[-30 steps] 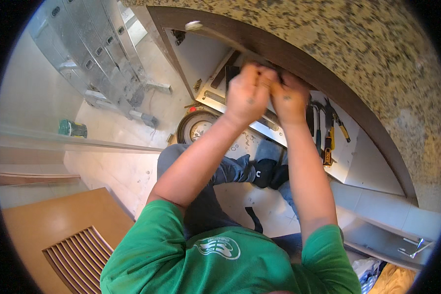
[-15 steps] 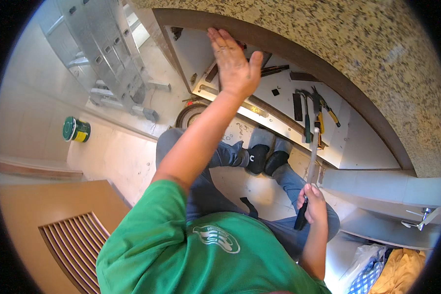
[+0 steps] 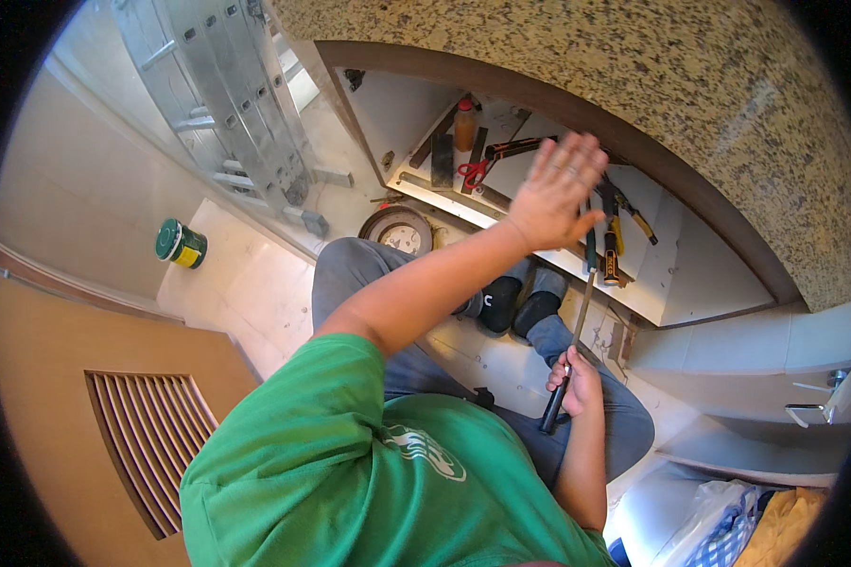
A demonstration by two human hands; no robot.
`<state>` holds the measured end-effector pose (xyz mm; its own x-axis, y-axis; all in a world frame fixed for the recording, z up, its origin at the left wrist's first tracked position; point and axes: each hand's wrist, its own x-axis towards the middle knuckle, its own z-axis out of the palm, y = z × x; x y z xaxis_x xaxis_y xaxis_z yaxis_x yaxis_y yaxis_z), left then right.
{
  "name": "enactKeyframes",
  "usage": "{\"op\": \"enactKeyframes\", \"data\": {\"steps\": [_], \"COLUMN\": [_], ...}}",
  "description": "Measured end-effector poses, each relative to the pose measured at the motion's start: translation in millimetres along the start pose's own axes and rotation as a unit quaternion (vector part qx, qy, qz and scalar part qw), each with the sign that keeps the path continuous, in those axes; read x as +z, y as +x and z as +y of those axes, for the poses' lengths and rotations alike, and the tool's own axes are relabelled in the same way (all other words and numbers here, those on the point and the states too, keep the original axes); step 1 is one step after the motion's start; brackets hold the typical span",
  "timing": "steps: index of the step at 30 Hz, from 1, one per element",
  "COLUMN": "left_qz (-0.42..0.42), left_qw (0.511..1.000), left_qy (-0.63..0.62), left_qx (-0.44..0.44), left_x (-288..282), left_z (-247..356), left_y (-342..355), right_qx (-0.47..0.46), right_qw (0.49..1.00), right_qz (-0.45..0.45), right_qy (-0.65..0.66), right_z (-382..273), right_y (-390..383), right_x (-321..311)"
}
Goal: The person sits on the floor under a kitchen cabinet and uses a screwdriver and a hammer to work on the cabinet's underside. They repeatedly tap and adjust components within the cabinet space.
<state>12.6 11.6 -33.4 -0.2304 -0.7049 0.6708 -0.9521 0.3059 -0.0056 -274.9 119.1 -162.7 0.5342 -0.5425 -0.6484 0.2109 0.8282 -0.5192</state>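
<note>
My left hand (image 3: 560, 194) is stretched out flat over the opening of a low cabinet, fingers extended and holding nothing; its fingertips blur slightly near the brown front edge (image 3: 709, 194). In my right hand (image 3: 577, 381), above my right thigh, is a file (image 3: 584, 312) with a black handle; its long thin blade points away toward the cabinet. Beyond the blade lie a green-handled hammer (image 3: 591, 248), yellow-and-black pliers (image 3: 641, 221) and an orange-and-black tool (image 3: 612, 269). Part of the tool group is hidden behind my left hand.
Red-handled scissors (image 3: 473, 172) and a bottle of amber liquid (image 3: 465, 126) are inside the cabinet. Speckled granite (image 3: 615, 57) lies above it. An aluminium ladder (image 3: 227, 104) stands at the left, near a green bucket (image 3: 181, 244) and a round brown tray (image 3: 373, 227).
My left hand has swept rightward from the cabinet's left end toward the tools, uncovering the scissors and bottle. My right hand has shifted slightly left, still holding the file.
</note>
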Motion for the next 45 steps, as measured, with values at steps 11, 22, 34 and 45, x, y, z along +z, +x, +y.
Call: {"op": "enactKeyframes", "data": {"steps": [11, 22, 34, 45], "left_qz": [-0.033, 0.282, 0.319, 0.286], "left_qw": [0.994, 0.57, 0.364, 0.502], "left_qy": [-0.037, -0.702, -0.775, -0.676], "left_qx": [0.102, -0.322, -0.407, -0.457], "left_x": [10, -19, -66, -49], "left_z": [23, -5, -5, -26], "left_y": [-15, 42, 45, 17], "right_qx": [0.009, 0.022, 0.01, -0.011], "right_qw": [1.0, 0.999, 0.997, 0.997], "right_qz": [0.027, 0.041, 0.07, 0.07], "right_qy": [0.002, -0.003, -0.019, -0.023], "right_z": [3, 6, 8, 7], "right_y": [6, 13, 12, 8], "right_x": [-2, -2, -2, -3]}}
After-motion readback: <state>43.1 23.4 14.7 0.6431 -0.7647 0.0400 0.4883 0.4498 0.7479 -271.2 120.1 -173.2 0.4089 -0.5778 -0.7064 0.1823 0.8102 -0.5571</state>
